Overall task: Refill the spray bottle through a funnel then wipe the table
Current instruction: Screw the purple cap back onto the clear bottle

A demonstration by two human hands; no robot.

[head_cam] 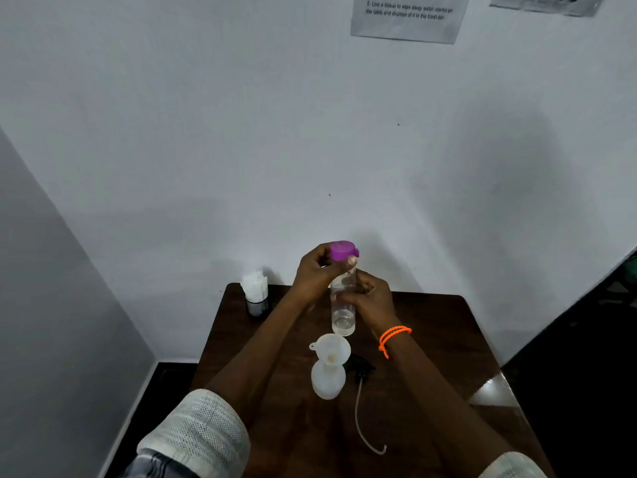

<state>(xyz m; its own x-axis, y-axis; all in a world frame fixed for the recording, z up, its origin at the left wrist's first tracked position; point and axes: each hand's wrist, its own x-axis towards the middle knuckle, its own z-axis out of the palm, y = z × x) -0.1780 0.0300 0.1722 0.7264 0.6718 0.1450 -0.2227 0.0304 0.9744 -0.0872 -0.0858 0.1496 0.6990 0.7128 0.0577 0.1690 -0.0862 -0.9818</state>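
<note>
I see both forearms bare below rolled white mesh-weave sleeves, with a striped grey fabric edge under the left cuff, and a double-looped orange bead bracelet on the right wrist

A paper sheet taped to the wall, high above the grips and to the right, reads: "5. Use a tissue to wipe away water marks on the table and dispose of it in the trash bin". A second sheet further right bears large, cut-off, unreadable characters.

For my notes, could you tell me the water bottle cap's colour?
Purple cap, head view.
</note>
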